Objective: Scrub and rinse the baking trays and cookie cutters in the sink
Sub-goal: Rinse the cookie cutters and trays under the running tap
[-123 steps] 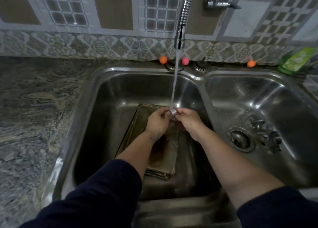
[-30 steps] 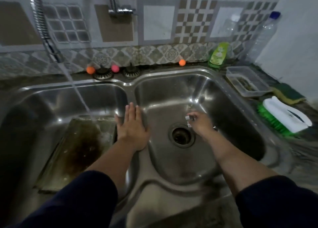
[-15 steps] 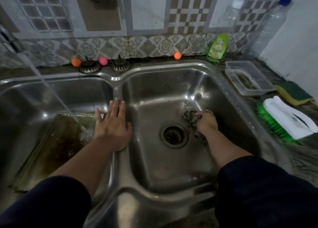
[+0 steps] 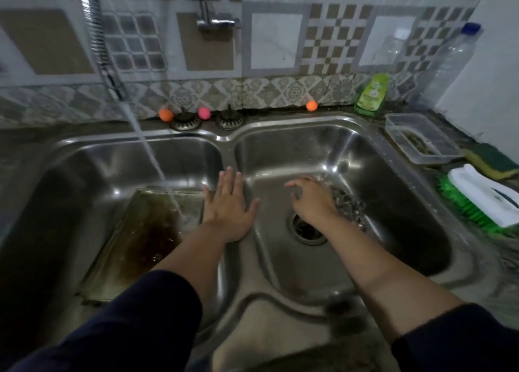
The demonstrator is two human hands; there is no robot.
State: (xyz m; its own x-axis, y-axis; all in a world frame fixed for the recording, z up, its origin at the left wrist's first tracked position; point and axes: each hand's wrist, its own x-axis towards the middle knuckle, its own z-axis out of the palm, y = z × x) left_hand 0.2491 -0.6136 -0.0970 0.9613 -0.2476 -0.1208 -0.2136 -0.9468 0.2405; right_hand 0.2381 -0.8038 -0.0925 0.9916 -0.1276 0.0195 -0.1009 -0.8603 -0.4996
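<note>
A stained baking tray [image 4: 140, 239] lies in the left basin with brown water on it, and the tap's stream [image 4: 146, 147] falls onto its far end. My left hand [image 4: 229, 206] rests flat and open on the divider between the two basins. A pile of small metal cookie cutters [image 4: 349, 203] sits in the right basin, just right of the drain [image 4: 306, 227]. My right hand [image 4: 311, 200] hovers over the drain beside the pile, fingers spread, holding nothing.
A flexible tap hose [image 4: 98, 40] hangs at the upper left. On the right counter are a green soap bottle [image 4: 372, 93], a clear plastic box [image 4: 421, 138], a sponge [image 4: 491, 158] and a green-bristled scrub brush [image 4: 483, 200]. A plastic water bottle [image 4: 452, 60] stands in the corner.
My right hand carried a small cutter from under the tap to the right basin, set it on the pile and has now lifted off it, open. My left hand moved to the divider.
</note>
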